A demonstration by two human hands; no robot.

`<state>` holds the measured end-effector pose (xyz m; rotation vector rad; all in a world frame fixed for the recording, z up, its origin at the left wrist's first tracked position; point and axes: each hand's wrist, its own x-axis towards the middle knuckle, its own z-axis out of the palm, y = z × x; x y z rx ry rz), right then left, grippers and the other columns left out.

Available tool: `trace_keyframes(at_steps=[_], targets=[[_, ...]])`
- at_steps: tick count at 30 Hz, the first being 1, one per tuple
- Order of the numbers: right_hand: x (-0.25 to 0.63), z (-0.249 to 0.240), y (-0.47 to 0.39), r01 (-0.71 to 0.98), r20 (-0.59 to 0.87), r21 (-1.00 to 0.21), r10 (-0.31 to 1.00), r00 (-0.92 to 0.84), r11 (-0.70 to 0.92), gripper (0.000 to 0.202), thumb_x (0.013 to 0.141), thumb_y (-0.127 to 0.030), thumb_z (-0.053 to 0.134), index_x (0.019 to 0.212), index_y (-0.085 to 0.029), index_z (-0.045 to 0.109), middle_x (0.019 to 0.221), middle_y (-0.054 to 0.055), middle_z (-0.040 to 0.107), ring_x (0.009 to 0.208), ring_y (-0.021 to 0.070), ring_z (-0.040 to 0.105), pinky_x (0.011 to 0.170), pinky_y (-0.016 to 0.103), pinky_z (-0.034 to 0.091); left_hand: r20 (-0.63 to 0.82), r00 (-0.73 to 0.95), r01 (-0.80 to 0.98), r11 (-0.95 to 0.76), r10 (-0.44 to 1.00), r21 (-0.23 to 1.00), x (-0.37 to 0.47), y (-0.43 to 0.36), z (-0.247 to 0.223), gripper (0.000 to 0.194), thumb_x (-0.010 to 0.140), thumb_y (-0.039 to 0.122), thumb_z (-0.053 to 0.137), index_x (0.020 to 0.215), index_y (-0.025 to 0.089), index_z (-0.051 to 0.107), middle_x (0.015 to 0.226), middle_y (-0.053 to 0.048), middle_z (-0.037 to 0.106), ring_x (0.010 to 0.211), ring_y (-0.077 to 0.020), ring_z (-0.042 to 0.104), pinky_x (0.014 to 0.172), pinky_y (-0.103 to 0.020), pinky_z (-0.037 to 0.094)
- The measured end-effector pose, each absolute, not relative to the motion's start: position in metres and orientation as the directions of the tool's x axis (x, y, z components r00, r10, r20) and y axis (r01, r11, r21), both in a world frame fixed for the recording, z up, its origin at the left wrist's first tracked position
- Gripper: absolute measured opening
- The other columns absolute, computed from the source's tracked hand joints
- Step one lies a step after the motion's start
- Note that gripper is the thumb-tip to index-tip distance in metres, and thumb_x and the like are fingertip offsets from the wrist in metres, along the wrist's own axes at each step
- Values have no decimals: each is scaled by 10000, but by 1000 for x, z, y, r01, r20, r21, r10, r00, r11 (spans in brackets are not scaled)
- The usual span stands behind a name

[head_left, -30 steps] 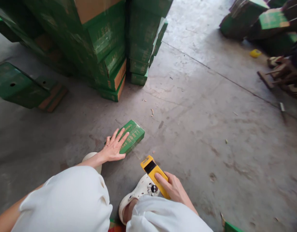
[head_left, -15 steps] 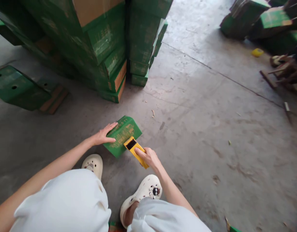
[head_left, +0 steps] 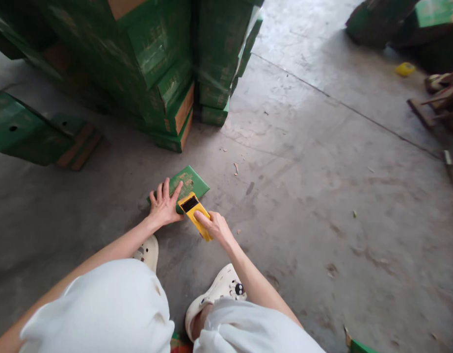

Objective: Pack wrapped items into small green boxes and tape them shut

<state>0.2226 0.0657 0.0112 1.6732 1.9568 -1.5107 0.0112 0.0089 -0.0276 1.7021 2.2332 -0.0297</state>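
Note:
A green cardboard piece (head_left: 199, 182) with worn tan printing rests low over the floor in front of my feet. My left hand (head_left: 164, 205) lies on its near left part with fingers spread, hiding some of it. In my right hand (head_left: 216, 226) is a yellow handheld tool (head_left: 199, 215) with a wide dark panel at its front end; its exact kind I cannot make out. The thumb is on top of the tool's body. Its front end overlaps the cardboard's near right edge, but whether they touch is unclear.
Tall stacks of green cartons (head_left: 163, 63) stand ahead on the left. Another green carton (head_left: 27, 130) with round holes sits at far left. A yellow object (head_left: 405, 69) and a brown frame-like object (head_left: 421, 113) are at right. My cream clogs (head_left: 213, 294) are close below.
My left hand has moved right and spread across the cardboard, which now looks flatter and lower. The right hand and yellow tool have shifted slightly left and up. The view has turned slightly.

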Motion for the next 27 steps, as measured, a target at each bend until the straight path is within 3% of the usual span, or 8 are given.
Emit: trace_keyframes(at_steps=[4, 10, 14, 22, 27], targets=[[246, 25, 56, 834, -653, -543, 674, -345, -100, 607, 926, -754, 505, 711, -192, 584, 661, 13, 582, 659, 158, 539, 583, 259, 304, -295, -233, 927, 304, 927, 221, 14, 8, -14, 1269, 642, 565, 860, 1698, 340, 192, 1746, -200, 137, 1512, -523, 249, 1144, -677, 257], [309, 64, 28, 847, -708, -505, 641, -296, -168, 600, 888, -760, 510, 665, -203, 515, 629, -4, 515, 613, 146, 471, 559, 267, 281, -391, -138, 865, 303, 910, 400, 46, -20, -3, 1355, 615, 533, 862, 1699, 392, 61, 1705, -185, 236, 1505, -478, 298, 1124, -650, 329], [317, 68, 18, 854, -754, -473, 601, -265, -217, 596, 881, -763, 500, 675, -205, 523, 633, 1, 522, 625, 158, 492, 563, 275, 288, -435, -79, 841, 295, 897, 454, 57, -27, -11, 1310, 622, 571, 855, 1693, 401, 119, 1717, -186, 224, 1519, -471, 297, 1135, -655, 331], [307, 77, 23, 838, -679, -526, 665, -312, -144, 576, 893, -735, 517, 663, -207, 508, 634, -4, 520, 641, 157, 483, 582, 277, 291, -469, -100, 778, 363, 877, 512, 25, -16, -18, 1212, 684, 574, 839, 1688, 376, 189, 1726, -172, 272, 1527, -453, 348, 1138, -621, 384], [355, 79, -10, 828, -742, -484, 635, -217, -283, 571, 878, -746, 503, 720, -200, 552, 683, 1, 544, 671, 166, 484, 573, 272, 301, -464, -51, 779, 326, 884, 536, 19, -16, -21, 1157, 686, 547, 853, 1670, 401, 263, 1745, -159, 236, 1546, -462, 316, 1141, -635, 379]])
